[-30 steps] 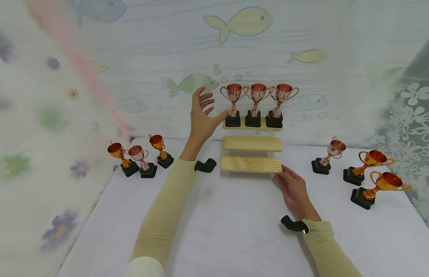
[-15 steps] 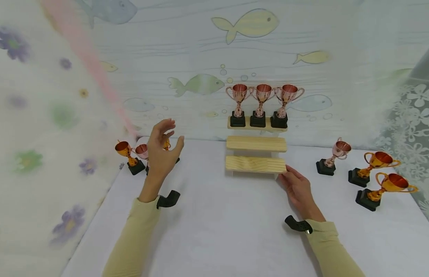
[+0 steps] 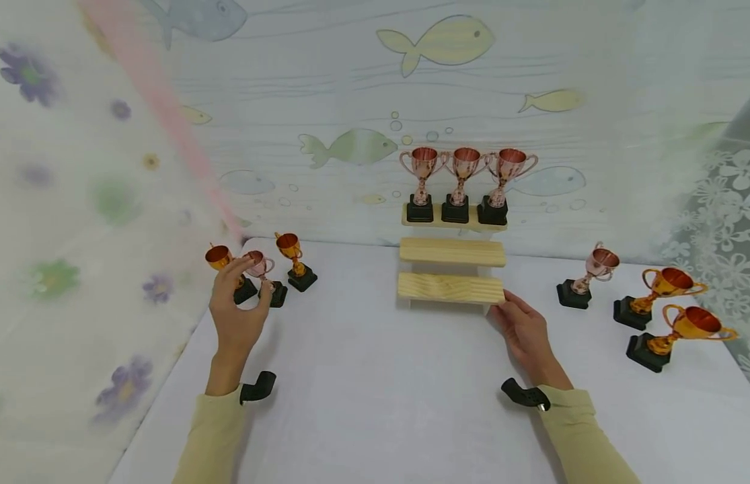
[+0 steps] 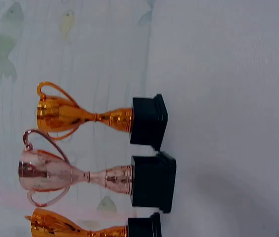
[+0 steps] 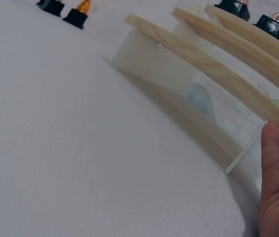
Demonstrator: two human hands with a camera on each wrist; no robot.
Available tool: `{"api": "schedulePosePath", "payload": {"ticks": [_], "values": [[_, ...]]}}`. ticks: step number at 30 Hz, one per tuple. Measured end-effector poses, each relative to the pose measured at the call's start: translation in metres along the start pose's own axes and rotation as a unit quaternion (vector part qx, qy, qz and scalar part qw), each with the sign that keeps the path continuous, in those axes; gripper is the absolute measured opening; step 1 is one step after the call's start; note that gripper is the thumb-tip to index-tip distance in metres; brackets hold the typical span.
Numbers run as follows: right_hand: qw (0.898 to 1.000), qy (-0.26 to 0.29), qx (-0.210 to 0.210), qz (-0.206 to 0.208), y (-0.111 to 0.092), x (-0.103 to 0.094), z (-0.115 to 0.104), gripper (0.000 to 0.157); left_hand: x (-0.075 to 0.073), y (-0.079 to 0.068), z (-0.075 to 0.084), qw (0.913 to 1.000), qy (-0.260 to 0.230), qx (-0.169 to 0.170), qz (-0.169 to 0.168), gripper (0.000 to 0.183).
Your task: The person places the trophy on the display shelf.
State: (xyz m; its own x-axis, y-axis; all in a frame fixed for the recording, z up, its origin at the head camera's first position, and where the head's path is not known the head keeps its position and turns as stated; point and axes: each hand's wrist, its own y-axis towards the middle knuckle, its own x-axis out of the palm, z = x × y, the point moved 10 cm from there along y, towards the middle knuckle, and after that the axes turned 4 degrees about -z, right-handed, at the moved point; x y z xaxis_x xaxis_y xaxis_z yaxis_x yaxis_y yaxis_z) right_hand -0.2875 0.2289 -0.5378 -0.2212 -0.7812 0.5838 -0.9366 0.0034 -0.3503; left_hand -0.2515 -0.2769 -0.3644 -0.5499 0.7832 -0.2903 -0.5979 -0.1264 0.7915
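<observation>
My left hand (image 3: 238,316) is raised before the rose-gold trophy cup (image 4: 48,170) in the left group, its fingers spread in a curve with nothing between them. The left wrist view shows the fingertips apart from that trophy. A gold trophy (image 4: 60,114) stands to its right and another gold trophy (image 4: 55,224) to its left, partly covered by my hand in the head view. My right hand (image 3: 525,336) holds the right end of the lowest step of a three-step wooden display stand (image 3: 450,288). On the top step stand three rose-gold trophies (image 3: 465,165).
On the right of the white table (image 3: 375,396) stand a rose-gold trophy (image 3: 600,262) and two gold trophies (image 3: 671,282), tilted in the view. A fish-patterned curtain (image 3: 350,81) hangs behind. A flowered curtain (image 3: 96,269) borders the left side.
My left hand has moved from beside the top step, leftward and down, to the left group of trophies. The right hand keeps its hold on the stand.
</observation>
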Motion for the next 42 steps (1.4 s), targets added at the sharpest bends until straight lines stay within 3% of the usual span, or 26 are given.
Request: {"api": "schedulePosePath", "payload": {"ticks": [6,12,16,19,26,32,37,42], "values": [[1.000,-0.006,-0.002,-0.004,0.000,0.000,-0.001,0.021,0.002,0.006,-0.025,0.9935,0.071,-0.013,-0.088,0.062],[1.000,-0.004,-0.001,-0.007,0.000,0.000,-0.001,0.020,0.011,0.019,-0.046,0.9745,0.136,-0.029,-0.176,0.074],[1.000,-0.002,0.001,-0.006,-0.001,0.000,-0.001,0.025,0.013,0.022,-0.057,0.9650,0.157,-0.041,-0.206,0.071],[1.000,-0.006,-0.002,-0.005,-0.001,0.000,-0.001,0.025,0.012,0.023,-0.059,0.9639,0.162,-0.043,-0.207,0.062],[1.000,0.001,-0.003,-0.006,0.000,-0.001,0.001,0.019,0.011,0.026,-0.049,0.9710,0.139,-0.029,-0.193,0.054],[1.000,0.003,-0.001,-0.004,0.000,0.000,0.001,0.020,0.011,0.023,-0.041,0.9752,0.113,-0.053,-0.183,0.052],[1.000,0.008,0.002,-0.003,0.000,0.000,0.000,0.021,0.009,0.019,-0.038,0.9813,0.044,-0.098,-0.160,0.055],[1.000,0.010,0.001,-0.003,0.000,0.000,-0.001,0.021,0.006,0.014,-0.039,0.9775,-0.046,-0.162,-0.127,0.058]]}}
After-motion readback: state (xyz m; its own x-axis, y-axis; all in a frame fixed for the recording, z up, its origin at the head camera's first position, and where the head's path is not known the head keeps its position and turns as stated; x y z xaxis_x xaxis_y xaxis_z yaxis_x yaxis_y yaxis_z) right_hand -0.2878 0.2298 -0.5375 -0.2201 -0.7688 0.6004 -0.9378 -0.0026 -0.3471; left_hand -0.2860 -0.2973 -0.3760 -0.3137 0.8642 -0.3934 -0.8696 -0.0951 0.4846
